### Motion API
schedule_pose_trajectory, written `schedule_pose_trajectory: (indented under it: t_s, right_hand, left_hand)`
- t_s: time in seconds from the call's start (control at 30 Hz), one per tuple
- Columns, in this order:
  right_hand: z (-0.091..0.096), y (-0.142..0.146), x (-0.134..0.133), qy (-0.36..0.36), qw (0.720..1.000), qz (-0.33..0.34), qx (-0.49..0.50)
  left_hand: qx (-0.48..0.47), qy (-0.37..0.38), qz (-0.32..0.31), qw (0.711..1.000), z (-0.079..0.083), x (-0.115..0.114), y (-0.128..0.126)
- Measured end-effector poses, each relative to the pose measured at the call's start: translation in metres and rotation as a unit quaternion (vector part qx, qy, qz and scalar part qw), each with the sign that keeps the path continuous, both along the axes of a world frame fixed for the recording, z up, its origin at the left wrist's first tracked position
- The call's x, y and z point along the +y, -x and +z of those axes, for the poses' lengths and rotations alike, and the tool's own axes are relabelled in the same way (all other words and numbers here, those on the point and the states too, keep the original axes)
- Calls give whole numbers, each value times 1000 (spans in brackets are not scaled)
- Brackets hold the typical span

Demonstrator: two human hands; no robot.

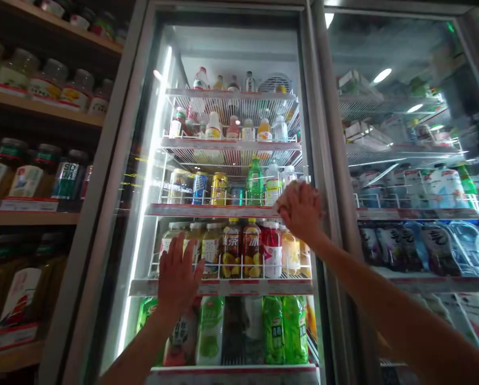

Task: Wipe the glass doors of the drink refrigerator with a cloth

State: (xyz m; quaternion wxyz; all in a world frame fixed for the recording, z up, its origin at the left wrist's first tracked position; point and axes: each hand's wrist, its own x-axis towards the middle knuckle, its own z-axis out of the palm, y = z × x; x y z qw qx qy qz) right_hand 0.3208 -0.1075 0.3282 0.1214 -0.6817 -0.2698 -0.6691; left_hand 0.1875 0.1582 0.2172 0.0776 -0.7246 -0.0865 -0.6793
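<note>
While your right hand (306, 213) reaches up and ahead, there's the pale cloth (280, 203) — right under your palm and fingers, its edge peeking out on the inner side. That hand is holding it, fingers laid over the wad, up against the glass door (239, 43) near its right edge. Over to your left hand (179, 275): lower down, empty, fingers spread wide and pointing up, palm toward the same glass — whether it touches, you can't tell from here.

Just to the right of your right hand runs the metal frame (337, 214), with your forearm crossing in front of it. The glass stands between both your hands and the drinks. Beyond it, left of the cloth, there's a green bottle (255, 182), then a gold can (219, 188) and a blue can (200, 187) farther along. Below your right hand, a red bottle (271, 240) shows on the next shelf down. Your left hand blocks part of that same row, with a tea bottle (232, 243) to its right, yellow cap on top. Well out to the left of your left hand, wooden shelves (30, 218) carry more bottles and jars.
</note>
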Motion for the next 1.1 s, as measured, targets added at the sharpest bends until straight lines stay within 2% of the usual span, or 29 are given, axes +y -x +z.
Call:
schedule_pose_trajectory:
  t_s: [0.03, 0.07, 0.1, 0.17, 0.2, 0.23, 0.3, 0.33, 0.37, 0.4, 0.43, 0.5, 0.53, 0.57, 0.63, 0.67, 0.7, 0.73, 0.8, 0.83, 0.87, 0.93, 1.0, 1.03, 1.1]
  right_hand:
    - [0, 0, -1, -36, 999, -6, 11]
    - [-2, 0, -2, -15, 1000, -2, 7]
    - [-6, 0, -2, 54, 998, 10, -11]
    - [-15, -1, -2, 215, 974, 39, -62]
    - [-17, -2, -4, 242, 966, 47, -77]
    - [-17, -3, -5, 218, 972, 46, -79]
    - [-13, -6, -6, 67, 996, 29, -55]
    - [-11, -7, -5, 7, 999, 23, -44]
    - [-11, -7, -4, -4, 999, 23, -42]
    - [-12, -6, -1, 37, 998, 31, -51]
    - [-14, -5, 2, 112, 990, 46, -69]
    - [-17, -3, 6, 241, 963, 70, -95]
    - [-17, -2, 7, 244, 963, 72, -93]
    - [-17, -2, 7, 199, 975, 66, -79]
    - [-19, -3, 6, 55, 997, 43, -41]
    - [-24, -3, 6, 22, 999, 36, -33]
    - [-30, -2, 5, 43, 998, 37, -40]
    - [-37, -2, 3, 111, 991, 46, -59]
    - [-48, -1, -1, 279, 953, 66, -102]
    - [-48, -1, -4, 317, 940, 67, -111]
    - [-44, -2, -8, 305, 944, 58, -106]
    - [-34, -6, -15, 177, 982, 22, -71]
    - [-38, -9, -20, 71, 997, -9, -39]
    - [-50, -10, -21, 71, 997, -13, -36]
    - [-89, -8, -25, 176, 982, 8, -64]
  left_hand:
    - [-3, 6, 3, 1000, 1, 0, -2]
    - [-5, 12, 6, 1000, 1, 0, -3]
    - [-3, 18, 10, 1000, 0, 0, -5]
    - [4, 30, 18, 999, -2, 0, -7]
    - [9, 33, 22, 999, -4, 0, -8]
    - [14, 32, 25, 999, -5, -1, -8]
    - [21, 20, 30, 999, -8, -2, -7]
    - [23, 13, 33, 999, -9, -3, -6]
    - [22, 6, 36, 999, -10, -3, -6]
    - [21, 4, 39, 999, -11, -4, -5]
    - [20, 6, 43, 999, -11, -5, -5]
    - [20, 13, 48, 999, -12, -6, -5]
    - [22, 13, 49, 998, -13, -6, -5]
    - [23, 12, 50, 998, -14, -7, -6]
    - [25, 6, 51, 998, -15, -7, -6]
    - [25, 4, 51, 998, -16, -7, -6]
    - [26, 4, 52, 998, -17, -7, -6]
    - [28, 5, 53, 998, -18, -7, -6]
    - [35, 1, 48, 998, -20, -7, -5]
    - [37, -2, 45, 998, -22, -7, -5]
    - [38, -7, 40, 998, -25, -8, -5]
    - [37, -15, 34, 999, -30, -8, -4]
    - [40, -14, 30, 999, -35, -9, -3]
    - [45, -11, 28, 999, -38, -10, -2]
    - [58, -5, 23, 998, -45, -12, 0]
